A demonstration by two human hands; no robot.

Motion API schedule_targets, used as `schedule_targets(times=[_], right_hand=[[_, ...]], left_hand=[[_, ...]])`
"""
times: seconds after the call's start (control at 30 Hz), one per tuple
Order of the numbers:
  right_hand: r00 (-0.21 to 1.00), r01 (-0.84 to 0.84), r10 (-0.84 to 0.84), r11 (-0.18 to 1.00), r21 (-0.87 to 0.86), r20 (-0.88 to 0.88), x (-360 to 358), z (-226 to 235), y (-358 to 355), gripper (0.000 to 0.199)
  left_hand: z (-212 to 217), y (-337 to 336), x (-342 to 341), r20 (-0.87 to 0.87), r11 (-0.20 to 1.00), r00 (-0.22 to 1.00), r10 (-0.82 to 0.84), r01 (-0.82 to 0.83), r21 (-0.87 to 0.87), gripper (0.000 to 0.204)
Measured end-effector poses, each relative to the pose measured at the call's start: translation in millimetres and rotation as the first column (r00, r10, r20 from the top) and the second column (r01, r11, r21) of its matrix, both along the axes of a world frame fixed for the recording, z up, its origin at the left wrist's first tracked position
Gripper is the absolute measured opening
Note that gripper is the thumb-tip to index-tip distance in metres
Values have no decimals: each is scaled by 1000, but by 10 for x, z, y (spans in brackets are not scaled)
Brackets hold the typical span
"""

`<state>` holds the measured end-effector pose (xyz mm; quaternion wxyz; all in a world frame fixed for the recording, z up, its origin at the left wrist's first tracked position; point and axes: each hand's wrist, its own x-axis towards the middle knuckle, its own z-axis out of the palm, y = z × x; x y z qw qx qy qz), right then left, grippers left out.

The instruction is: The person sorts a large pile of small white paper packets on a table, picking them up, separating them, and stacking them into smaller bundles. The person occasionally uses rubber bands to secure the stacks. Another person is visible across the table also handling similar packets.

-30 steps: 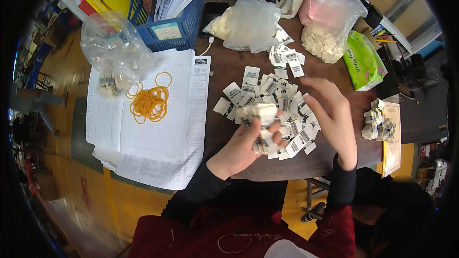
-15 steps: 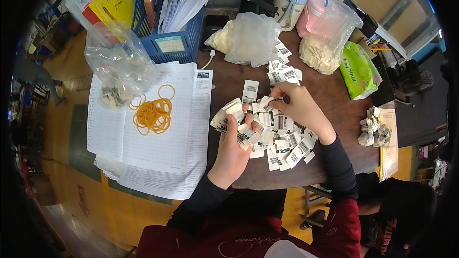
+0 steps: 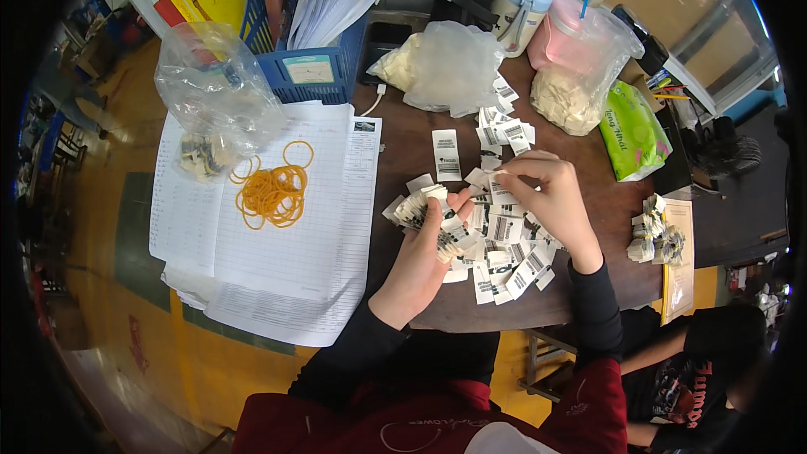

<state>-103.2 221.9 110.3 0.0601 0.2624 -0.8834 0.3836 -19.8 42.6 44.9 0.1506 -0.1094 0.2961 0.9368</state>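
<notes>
My left hand (image 3: 414, 276) is closed around a thick, uneven bunch of small white labels (image 3: 420, 204), the thumb lying across it. Above the pile, my right hand (image 3: 553, 200) pinches a single white barcode label (image 3: 503, 191) between thumb and fingertips. Beneath both hands spreads a loose pile of printed labels (image 3: 506, 256), overlapping at many angles. One label (image 3: 446, 155) lies apart on the brown table (image 3: 391, 134), just beyond my left hand. More labels (image 3: 508, 132) trail away toward the far side.
Rubber bands (image 3: 271, 195) lie on paper sheets (image 3: 277, 277) at left, beside a clear bag (image 3: 217, 88). A blue file basket (image 3: 307, 71), stuffed plastic bags (image 3: 458, 67), a jug (image 3: 523, 4) and a green pack (image 3: 632, 130) stand behind. Bundled labels (image 3: 654, 231) sit at right, near another person (image 3: 698, 370).
My right hand has lifted slightly away from the pile with a label that now shows its face. The fingers of my left hand have stretched a little toward it. The whole view has shifted slightly.
</notes>
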Motion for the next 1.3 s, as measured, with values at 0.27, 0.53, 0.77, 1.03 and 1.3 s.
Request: schedule_targets(times=[0.27, 0.53, 0.77, 1.03, 1.3], right_hand=[[963, 234, -268, 900, -368, -42, 103, 125, 240, 11], [913, 402, -382, 775, -487, 145, 238, 193, 397, 13], [873, 352, 84, 573, -740, 480, 504, 136, 203, 12], [835, 342, 4, 779, -526, 550, 637, -83, -321, 12], [999, 42, -40, 993, -113, 25, 648, 145, -160, 39]], left_hand=[[-11, -18, 32, -168, 999, 985, 35, -32, 22, 41], [-8, -29, 38, -171, 1000, 985, 6, -7, -9, 41], [-4, 4, 65, -180, 998, 982, -54, 58, 19, 38], [-18, -12, 92, -134, 959, 952, -275, 282, 40, 63], [-36, -25, 86, -202, 953, 937, -284, 299, 46, 60]])
